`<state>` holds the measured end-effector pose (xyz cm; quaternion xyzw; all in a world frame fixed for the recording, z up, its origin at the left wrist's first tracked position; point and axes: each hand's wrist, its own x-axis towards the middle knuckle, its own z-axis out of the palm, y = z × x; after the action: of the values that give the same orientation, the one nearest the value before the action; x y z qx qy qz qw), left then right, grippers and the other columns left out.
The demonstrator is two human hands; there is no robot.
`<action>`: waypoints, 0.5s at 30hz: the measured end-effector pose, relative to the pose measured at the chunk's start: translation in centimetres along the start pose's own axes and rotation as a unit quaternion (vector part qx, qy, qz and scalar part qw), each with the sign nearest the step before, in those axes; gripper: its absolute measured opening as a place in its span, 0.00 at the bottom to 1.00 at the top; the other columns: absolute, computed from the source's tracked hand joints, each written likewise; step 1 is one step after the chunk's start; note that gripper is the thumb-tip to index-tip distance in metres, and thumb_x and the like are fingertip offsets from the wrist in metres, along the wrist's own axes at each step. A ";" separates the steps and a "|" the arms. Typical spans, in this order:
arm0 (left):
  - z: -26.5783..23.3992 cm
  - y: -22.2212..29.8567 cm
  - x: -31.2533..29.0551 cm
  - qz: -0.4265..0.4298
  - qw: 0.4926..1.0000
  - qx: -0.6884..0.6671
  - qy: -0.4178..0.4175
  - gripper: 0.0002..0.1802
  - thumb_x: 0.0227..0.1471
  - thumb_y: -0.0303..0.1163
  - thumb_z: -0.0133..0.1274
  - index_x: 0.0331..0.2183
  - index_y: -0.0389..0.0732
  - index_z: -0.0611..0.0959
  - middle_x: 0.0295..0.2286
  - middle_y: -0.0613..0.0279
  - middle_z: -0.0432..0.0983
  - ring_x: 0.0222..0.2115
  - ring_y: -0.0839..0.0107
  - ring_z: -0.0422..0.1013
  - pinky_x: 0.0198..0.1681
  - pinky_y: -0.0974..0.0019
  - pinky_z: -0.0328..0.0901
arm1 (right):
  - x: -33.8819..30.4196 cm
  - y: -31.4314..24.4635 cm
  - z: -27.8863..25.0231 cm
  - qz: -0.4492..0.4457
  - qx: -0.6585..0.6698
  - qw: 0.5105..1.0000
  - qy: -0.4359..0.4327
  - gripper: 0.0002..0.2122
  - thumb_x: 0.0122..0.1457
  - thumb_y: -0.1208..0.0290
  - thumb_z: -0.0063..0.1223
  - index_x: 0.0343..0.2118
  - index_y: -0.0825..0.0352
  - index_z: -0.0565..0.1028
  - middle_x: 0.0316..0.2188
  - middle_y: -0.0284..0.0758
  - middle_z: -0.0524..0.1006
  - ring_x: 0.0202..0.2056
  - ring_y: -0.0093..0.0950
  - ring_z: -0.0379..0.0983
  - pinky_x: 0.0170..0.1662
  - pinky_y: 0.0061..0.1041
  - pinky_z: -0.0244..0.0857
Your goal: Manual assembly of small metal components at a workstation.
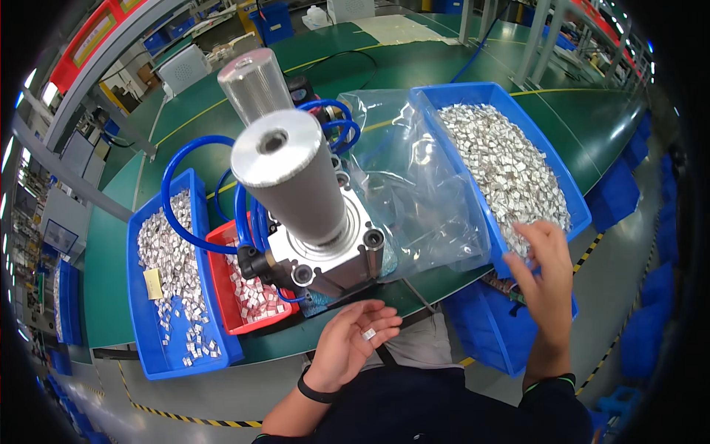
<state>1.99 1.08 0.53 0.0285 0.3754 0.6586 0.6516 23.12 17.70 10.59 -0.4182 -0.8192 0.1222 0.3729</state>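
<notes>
My left hand (351, 340) is turned palm up and slightly cupped at the table's front edge. A small white block-shaped part (369, 334) rests on its fingers. My right hand (546, 270) reaches over the near end of a blue tray (580, 214) heaped with small white and silver parts (510, 166). Its thumb and forefinger are spread apart above the heap, with nothing visible between them; whether the fingertips touch the parts I cannot tell. In front of me stands a metal press-like device with a thick silver cylinder (292, 185), just beyond my left hand.
A red bin (255, 324) of similar parts sits left of the device, beside another blue tray (140, 325) of parts. Blue air hoses (174, 185) loop around the device. A clear plastic bag (421, 214) lies on the green table (111, 274). Below hangs a blue bin (481, 325).
</notes>
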 end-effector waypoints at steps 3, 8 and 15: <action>0.5 -0.6 -0.2 -0.001 1.000 -0.019 -0.004 0.22 0.61 0.39 0.36 0.47 0.30 0.70 0.48 0.41 0.69 0.48 0.54 0.69 0.50 0.57 0.66 | -4.1 -0.7 2.9 -0.134 0.070 0.980 -0.128 0.11 0.46 0.74 0.62 0.34 0.63 0.78 0.30 0.36 0.72 0.32 0.34 0.69 0.35 0.30 0.64; 1.0 -1.2 0.4 0.023 0.998 -0.041 -0.044 0.23 0.59 0.39 0.37 0.49 0.32 0.69 0.53 0.42 0.64 0.55 0.54 0.62 0.55 0.58 0.61 | -7.1 -3.4 9.8 -0.136 0.254 0.935 -0.209 0.09 0.49 0.74 0.59 0.34 0.66 0.76 0.33 0.38 0.72 0.34 0.38 0.70 0.41 0.32 0.64; -0.7 -1.8 -0.4 0.164 0.971 0.147 -0.089 0.25 0.54 0.25 0.46 0.54 0.30 0.67 0.54 0.47 0.62 0.55 0.60 0.62 0.57 0.59 0.58 | -6.6 -2.9 9.7 0.069 0.353 0.863 -0.354 0.07 0.53 0.73 0.58 0.35 0.67 0.78 0.29 0.36 0.76 0.32 0.30 0.74 0.36 0.27 0.67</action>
<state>3.19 0.18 -0.69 0.2434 0.3984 0.6888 0.5546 16.91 11.82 1.98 -0.2429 -0.7673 0.5683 0.1711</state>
